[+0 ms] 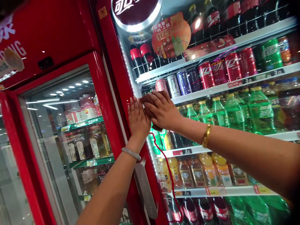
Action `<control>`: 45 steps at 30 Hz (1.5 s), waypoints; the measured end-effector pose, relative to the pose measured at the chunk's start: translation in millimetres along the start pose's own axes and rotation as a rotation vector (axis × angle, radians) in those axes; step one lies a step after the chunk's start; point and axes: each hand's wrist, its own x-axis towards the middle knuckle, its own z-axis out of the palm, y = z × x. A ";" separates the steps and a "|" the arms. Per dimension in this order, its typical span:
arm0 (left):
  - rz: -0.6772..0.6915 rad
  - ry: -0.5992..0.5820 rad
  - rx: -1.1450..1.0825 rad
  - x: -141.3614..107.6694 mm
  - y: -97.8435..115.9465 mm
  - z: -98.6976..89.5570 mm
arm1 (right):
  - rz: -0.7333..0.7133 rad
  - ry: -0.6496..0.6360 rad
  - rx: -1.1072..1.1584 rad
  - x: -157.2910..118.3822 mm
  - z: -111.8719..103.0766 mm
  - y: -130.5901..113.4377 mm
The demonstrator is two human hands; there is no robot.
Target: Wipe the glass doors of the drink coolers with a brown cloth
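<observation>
The beverage-cooler glass door (pixel 199 125) stands ahead at right. The left hand (pixel 138 117) lies flat, fingers extended, at its red frame (pixel 120 78); the right hand (pixel 162 109) covers glass, its grip unclear. Probably heavy, stiff, slick; best gripped by the grey handle (pixel 145 193).

And there's the grey door handle (pixel 146 192), smooth with a satin look, and along it the red frame (pixel 114 56) gleams, glossy as lacquer! Above that handle the glass door (pixel 147 39) is sleek and shiny. Up and to the handle's right, cans (pixel 232 67) shine, slick metal; straight right, clear plastic bottles (pixel 197 172) glisten. Just above the handle, a grey bracelet (pixel 131 153) looks polished, stone-like; to its upper right, a gold-coloured bangle (pixel 206 136) flashes, metallic.
</observation>
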 end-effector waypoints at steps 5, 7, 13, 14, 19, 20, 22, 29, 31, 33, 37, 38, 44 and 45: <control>0.084 -0.064 0.011 -25.9 6.5 -1.3 | -0.451 -0.228 0.032 -30.5 -41.8 48.1; -0.020 -0.056 0.016 -28.5 20.7 0.6 | -0.381 -0.216 0.012 -31.1 -44.3 53.2; -0.258 -0.052 0.059 -29.6 60.4 7.3 | 0.053 -0.019 -0.017 -52.7 -19.6 -1.4; -0.225 -0.063 0.062 -31.3 61.1 7.5 | -0.014 -0.058 0.013 -60.3 -24.0 1.0; -0.109 -0.068 0.063 -37.9 57.4 9.6 | -0.459 -0.327 0.170 -76.0 -68.7 62.5; -0.110 -0.064 0.054 -38.4 58.1 10.4 | -0.457 -0.334 0.164 -72.5 -71.9 69.1; -0.116 -0.061 0.041 -39.4 60.9 12.0 | -0.333 -0.281 0.127 -63.6 -67.5 64.0; -0.058 -0.061 0.053 -47.9 58.8 12.4 | -0.286 -0.192 0.092 -92.1 -57.2 27.4; -0.040 -0.058 0.044 -49.8 58.1 12.0 | -0.414 -0.249 0.103 -106.6 -74.8 55.6; -0.054 -0.059 0.038 -50.0 63.2 12.7 | -0.318 -0.217 0.030 -110.4 -89.3 80.0; -0.140 -0.072 -0.011 -44.6 97.4 20.5 | 0.121 -0.050 -0.100 -95.4 -82.8 68.2; -0.132 -0.082 -0.033 -42.6 109.4 23.3 | 0.179 -0.026 -0.084 -94.2 -77.2 57.9; -0.115 -0.072 -0.085 -37.9 161.7 34.3 | -0.088 -0.170 0.066 -150.2 -103.4 82.7; -0.125 -0.067 -0.090 -38.1 164.7 34.9 | -0.096 -0.182 0.053 -160.3 -115.0 98.1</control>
